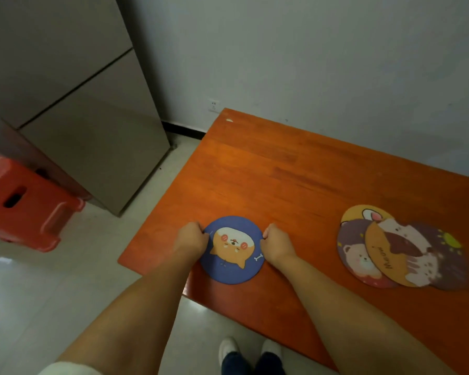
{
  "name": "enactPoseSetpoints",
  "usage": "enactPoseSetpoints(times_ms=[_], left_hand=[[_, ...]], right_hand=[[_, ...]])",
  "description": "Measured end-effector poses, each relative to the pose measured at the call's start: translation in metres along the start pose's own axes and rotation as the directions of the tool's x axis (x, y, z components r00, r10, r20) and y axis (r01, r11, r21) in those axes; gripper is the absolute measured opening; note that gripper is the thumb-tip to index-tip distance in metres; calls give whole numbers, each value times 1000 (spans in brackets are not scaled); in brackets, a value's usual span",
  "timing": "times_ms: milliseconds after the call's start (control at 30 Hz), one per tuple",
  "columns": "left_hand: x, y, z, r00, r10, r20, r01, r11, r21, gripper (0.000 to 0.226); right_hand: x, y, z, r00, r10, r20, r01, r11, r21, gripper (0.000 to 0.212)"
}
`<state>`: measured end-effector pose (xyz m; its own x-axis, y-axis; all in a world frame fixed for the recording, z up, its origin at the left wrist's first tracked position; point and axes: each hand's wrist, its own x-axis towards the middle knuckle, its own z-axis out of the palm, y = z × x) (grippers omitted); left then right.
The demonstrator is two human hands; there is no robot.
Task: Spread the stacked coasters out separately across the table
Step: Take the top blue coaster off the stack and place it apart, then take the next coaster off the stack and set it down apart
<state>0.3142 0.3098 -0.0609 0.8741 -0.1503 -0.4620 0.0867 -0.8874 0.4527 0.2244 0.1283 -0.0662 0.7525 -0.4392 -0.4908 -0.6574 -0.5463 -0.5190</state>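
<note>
A round blue coaster (pixel 232 269) with an orange dog face lies flat near the left end of the orange wooden table (pixel 295 169). My left hand (pixel 191 239) pinches its left edge and my right hand (pixel 276 243) pinches its right edge, both with fingers curled. To the right sits a loose pile of overlapping coasters (pixel 401 247): an orange "Meow" one on top, a dark purple one with a sun, a bear one and a yellow one partly hidden beneath.
The table's left and near edges lie close to the blue coaster. A grey fridge (pixel 73 104) and a red plastic stool (pixel 25 201) stand on the tiled floor to the left. White wall runs behind the table. My feet show below.
</note>
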Motion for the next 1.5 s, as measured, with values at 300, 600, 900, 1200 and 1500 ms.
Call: enactPoseSetpoints(times_ms=[300,600,900,1200,1500], left_hand=[[11,36,-8,989,86,121,-106,980,167,36],[-22,162,60,919,355,172,-377,918,121,30],[-71,269,167,922,307,236,-327,943,52,31],[-79,302,216,954,213,213,-207,977,-50,38],[-92,290,212,981,14,195,52,943,-329,46]], right_hand=[[-7,12,-26,999,-13,-49,12,1000,-11,26],[-37,133,-142,932,243,-270,-213,968,136,19],[-47,266,-224,856,428,-289,-360,896,259,34],[-4,289,-229,890,409,-202,-342,892,296,49],[-13,286,-225,921,357,-154,-284,889,359,37]])
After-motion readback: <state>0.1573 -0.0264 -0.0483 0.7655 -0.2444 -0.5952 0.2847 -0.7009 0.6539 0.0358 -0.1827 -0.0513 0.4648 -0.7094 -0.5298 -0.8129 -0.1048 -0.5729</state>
